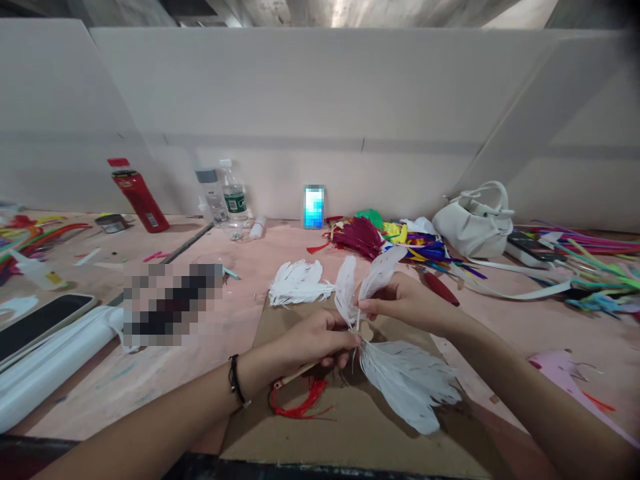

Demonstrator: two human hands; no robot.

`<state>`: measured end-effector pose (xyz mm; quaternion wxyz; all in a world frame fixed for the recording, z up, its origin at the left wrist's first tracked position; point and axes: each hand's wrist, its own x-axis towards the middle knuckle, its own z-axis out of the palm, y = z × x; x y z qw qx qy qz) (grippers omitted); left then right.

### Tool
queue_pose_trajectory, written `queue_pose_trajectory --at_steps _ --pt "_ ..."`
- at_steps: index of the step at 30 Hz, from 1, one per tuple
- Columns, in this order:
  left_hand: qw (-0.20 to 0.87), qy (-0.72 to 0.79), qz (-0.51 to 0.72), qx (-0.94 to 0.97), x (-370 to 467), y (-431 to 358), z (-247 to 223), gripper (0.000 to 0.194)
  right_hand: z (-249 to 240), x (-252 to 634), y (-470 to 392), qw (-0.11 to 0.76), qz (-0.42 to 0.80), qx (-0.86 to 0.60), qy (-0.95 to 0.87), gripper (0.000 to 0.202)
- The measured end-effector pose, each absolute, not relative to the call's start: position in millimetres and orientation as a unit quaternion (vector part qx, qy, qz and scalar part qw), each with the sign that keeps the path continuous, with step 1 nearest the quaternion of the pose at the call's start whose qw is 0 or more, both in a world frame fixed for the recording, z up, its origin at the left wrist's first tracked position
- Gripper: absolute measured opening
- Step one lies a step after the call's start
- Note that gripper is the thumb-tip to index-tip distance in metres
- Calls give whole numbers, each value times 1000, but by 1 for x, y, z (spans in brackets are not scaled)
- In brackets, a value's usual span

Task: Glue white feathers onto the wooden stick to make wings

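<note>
My left hand (325,340) is closed around a feather fan, pinching the base of its white feathers (407,380). The fan's wooden handle (305,369) sticks out below that hand, with a red tassel (303,403) hanging from its end. A small pale wooden piece (367,330) shows between the hands. My right hand (383,297) pinches a white feather (383,272) by its lower end, just above the fan. Another white feather (345,287) stands upright beside it. A pile of white feathers (299,281) lies at the far edge of the cardboard (300,443).
Coloured feathers (357,237), a white handbag (475,223) and a red-handled tool (441,288) lie beyond my right arm. A lit phone (314,208) leans on the back panel. A red bottle (143,200) and water bottles (235,200) stand left; a white roll (60,367) lies nearer.
</note>
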<state>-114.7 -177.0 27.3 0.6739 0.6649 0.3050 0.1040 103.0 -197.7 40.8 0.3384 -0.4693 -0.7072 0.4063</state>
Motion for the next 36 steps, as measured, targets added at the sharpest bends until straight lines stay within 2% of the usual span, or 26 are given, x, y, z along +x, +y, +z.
queue_pose_trajectory --at_steps 10,16,19,25,32,36 --pt "688 292 97 657 -115 -175 18 24 39 95 -200 322 418 -456 -716 10" --pt "659 298 98 683 -115 -176 19 39 34 91 -201 330 385 -465 -726 8" --pt "658 300 98 684 -115 -178 22 40 34 88 -202 335 375 -473 -724 8" --pt "671 267 90 686 -117 -179 25 37 37 86 -198 443 359 -487 -661 12" --pt "679 239 76 690 -119 -176 23 42 38 90 -192 502 354 -487 -621 22" --pt "679 248 59 689 -119 -177 23 43 36 98 -188 575 335 -474 -576 24"
